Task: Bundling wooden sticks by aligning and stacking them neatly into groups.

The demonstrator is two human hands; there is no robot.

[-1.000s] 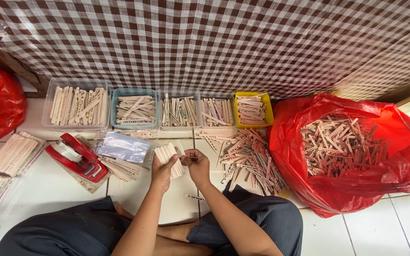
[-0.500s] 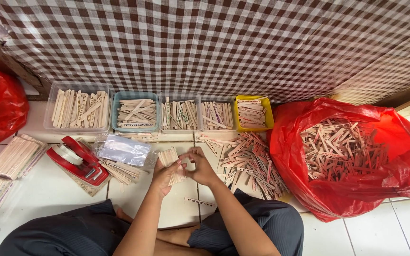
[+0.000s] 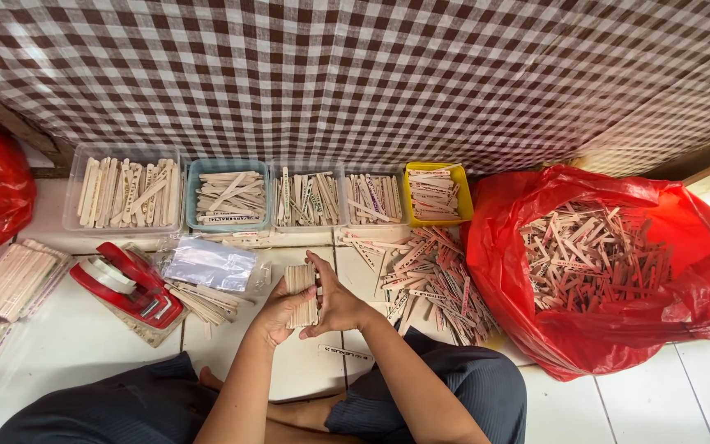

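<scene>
On the white tiled floor (image 3: 59, 345), a red tape dispenser (image 3: 125, 284) sits left of a clear plastic bag (image 3: 207, 263). The left hand (image 3: 277, 311) and right hand (image 3: 337, 306) press a stack of wooden sticks (image 3: 301, 292) between them, just in front of the trays. Loose sticks (image 3: 433, 279) lie beside a red bag (image 3: 601, 271) at the floor's right edge.

Evenly lit by soft daylight, brightest at the right edge; faint shadows, no glare, sharp throughout, slight wide-angle bending.
</scene>
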